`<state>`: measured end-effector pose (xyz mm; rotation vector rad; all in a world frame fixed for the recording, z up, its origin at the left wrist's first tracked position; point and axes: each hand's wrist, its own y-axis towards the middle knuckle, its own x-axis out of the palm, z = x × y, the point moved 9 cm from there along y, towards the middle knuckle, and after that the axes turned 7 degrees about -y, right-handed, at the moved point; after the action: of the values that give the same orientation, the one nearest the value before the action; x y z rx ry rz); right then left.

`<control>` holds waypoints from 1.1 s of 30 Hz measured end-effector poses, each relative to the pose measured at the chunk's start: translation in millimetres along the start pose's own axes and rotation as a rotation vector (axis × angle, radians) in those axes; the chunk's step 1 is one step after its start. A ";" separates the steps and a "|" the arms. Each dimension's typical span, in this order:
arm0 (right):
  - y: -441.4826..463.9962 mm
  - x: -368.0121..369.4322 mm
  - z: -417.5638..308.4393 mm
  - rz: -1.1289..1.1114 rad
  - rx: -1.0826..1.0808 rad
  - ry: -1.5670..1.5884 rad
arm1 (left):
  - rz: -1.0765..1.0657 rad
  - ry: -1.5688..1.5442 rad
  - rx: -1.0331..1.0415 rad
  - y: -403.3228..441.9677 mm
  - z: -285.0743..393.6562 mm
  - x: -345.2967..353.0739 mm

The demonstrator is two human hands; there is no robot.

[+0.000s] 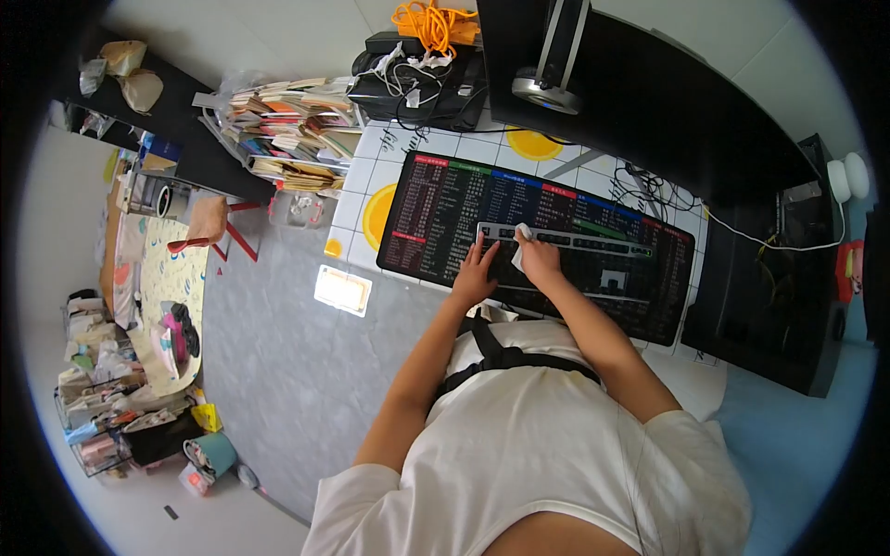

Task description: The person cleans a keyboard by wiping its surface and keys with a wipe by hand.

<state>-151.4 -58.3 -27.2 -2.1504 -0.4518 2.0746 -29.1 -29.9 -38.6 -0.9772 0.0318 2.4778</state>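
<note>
A long narrow keyboard-like strip, silver-edged with dark keys, lies on a large black desk mat printed with rows of text. My left hand rests at the strip's left end, fingers spread and touching it. Just to the right, my right hand presses a crumpled white cloth or tissue against the strip, its fingers closed on the cloth. Part of the cloth hangs below the fingers. What lies under my hands is hidden.
A large dark monitor stands behind the mat. Tangled black cables lie by its foot. A black device carries white cables and an orange cord. Stacked books stand left; a black computer case stands right.
</note>
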 end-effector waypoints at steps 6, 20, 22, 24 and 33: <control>-1.8 -0.5 2.4 0.024 -0.049 0.010 | 0.018 -0.041 -0.013 -0.7 2.8 -1.5; -1.2 4.2 -1.2 0.037 -0.109 -0.064 | -0.004 -0.002 -0.021 -2.3 7.2 -5.0; -3.3 11.5 2.3 -0.098 -0.079 -0.089 | -0.005 0.003 -0.015 -0.5 6.0 -4.5; 1.1 9.8 1.8 -0.048 -0.084 -0.066 | 0.012 -0.002 -0.020 -0.7 5.4 -3.7; -1.8 -4.1 0.5 -0.035 -0.020 -0.010 | -0.004 -0.023 -0.014 0.8 6.0 -2.9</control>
<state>-152.2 -57.9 -22.7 -2.1277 -0.5103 2.0722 -31.4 -30.8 -32.4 -0.9537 0.0051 2.4880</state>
